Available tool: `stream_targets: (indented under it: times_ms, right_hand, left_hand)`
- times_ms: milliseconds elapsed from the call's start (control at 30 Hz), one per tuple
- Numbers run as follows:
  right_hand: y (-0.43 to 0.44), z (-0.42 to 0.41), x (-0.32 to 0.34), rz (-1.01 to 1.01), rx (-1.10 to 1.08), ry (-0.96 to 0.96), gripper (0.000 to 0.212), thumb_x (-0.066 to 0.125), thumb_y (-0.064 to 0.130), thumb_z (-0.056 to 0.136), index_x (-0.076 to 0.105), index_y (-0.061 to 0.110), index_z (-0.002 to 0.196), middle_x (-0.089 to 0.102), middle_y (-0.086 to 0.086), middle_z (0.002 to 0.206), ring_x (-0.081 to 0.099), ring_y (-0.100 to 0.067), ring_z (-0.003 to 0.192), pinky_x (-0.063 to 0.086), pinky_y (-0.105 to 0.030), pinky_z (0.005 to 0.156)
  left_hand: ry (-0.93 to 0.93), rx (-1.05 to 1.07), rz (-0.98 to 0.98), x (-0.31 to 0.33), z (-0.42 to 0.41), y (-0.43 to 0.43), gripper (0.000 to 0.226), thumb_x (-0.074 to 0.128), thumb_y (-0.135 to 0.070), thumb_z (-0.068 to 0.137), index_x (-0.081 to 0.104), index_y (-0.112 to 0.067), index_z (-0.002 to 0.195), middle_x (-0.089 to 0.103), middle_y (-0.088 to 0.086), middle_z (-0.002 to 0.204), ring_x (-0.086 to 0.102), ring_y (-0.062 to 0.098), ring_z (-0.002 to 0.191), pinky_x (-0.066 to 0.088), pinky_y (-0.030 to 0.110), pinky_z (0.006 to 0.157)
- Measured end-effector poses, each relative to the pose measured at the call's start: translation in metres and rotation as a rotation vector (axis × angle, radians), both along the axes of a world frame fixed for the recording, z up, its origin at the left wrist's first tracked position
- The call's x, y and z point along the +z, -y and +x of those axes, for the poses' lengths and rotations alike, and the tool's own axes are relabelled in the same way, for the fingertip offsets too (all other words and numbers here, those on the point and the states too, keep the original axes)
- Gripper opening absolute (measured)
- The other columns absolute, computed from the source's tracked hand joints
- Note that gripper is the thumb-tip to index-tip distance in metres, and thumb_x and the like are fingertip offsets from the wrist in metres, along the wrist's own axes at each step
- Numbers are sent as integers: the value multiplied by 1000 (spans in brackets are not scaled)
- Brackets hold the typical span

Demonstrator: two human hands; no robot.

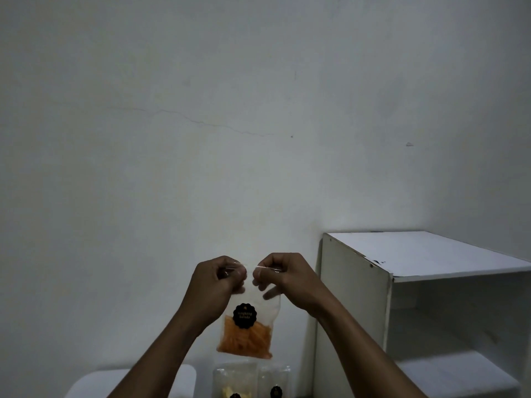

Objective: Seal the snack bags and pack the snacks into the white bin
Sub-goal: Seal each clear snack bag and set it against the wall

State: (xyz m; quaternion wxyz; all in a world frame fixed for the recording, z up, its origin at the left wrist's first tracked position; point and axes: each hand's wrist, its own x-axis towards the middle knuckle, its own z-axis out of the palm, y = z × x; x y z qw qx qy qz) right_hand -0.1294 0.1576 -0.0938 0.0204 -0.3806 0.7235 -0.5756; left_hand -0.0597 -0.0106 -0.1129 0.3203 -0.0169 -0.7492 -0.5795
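**Both hands pinch the top of the orange snack bag**

Straight below the grip stand two more clear plastic snack bags with black labels, side by side: the left one [234,380] shows pale yellow pieces, while the right one's [274,382] contents cannot be made out. Below the grip and to its left lies the rounded white plastic bin [184,379], partly crossed by the left forearm. To the right of the grip stands a white board shelf unit [356,297], close to the right wrist. A pale, cracked plaster wall [230,110] fills the space behind.

The clear plastic bag of orange snack sticks [247,338], with its round black sticker [244,315], hangs in the air from its top edge. The left hand [218,278] and right hand [283,275] are raised, knuckles up, near each other, each pinching that edge between thumb and curled fingers.
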Motion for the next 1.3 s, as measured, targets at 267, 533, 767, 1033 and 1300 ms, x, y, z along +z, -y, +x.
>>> stream_targets:
  times_ms: [267, 533, 767, 1033, 1300]
  right_hand:
    - [3, -1, 5, 41, -29, -86, 11, 66, 11, 91, 72, 1, 89, 73, -11, 81, 66, -13, 71, 59, -30, 64]
    - [6, 0, 1, -25, 29, 40, 6, 68, 8, 91, 70, 4, 88, 75, -16, 85, 70, -18, 74, 59, -32, 66]
    - [0, -1, 8, 6, -29, -31, 8, 67, 3, 89, 72, 3, 83, 75, -17, 80, 67, -17, 66, 57, -32, 66]
    - [1, 3, 3, -47, 34, 51, 7, 66, 5, 92, 69, 0, 91, 75, -18, 90, 71, -20, 77, 60, -36, 72]
    - [-4, 7, 5, -87, -31, 24, 9, 67, -1, 89, 70, 1, 81, 76, -17, 87, 71, -22, 77, 57, -36, 72]
  left_hand:
    - [66, -145, 114, 1, 5, 2, 10, 67, -8, 90, 76, -4, 88, 75, 13, 87, 71, 27, 83, 61, 35, 74]
    - [13, 22, -28, 4, 5, 9, 15, 68, -4, 88, 76, -9, 77, 76, 8, 78, 73, 23, 77, 61, 31, 73]
    - [171, -198, 173, 13, 11, 9, 8, 71, -8, 86, 78, -5, 88, 77, 11, 90, 71, 24, 87, 61, 36, 79]
    - [111, -70, 31, 17, 10, 9, 8, 76, -9, 81, 79, -10, 74, 76, 12, 80, 72, 24, 84, 59, 36, 79]
    - [127, -158, 189, 13, 16, 14, 11, 70, -13, 88, 78, -5, 89, 77, 12, 88, 72, 25, 84, 60, 33, 73]
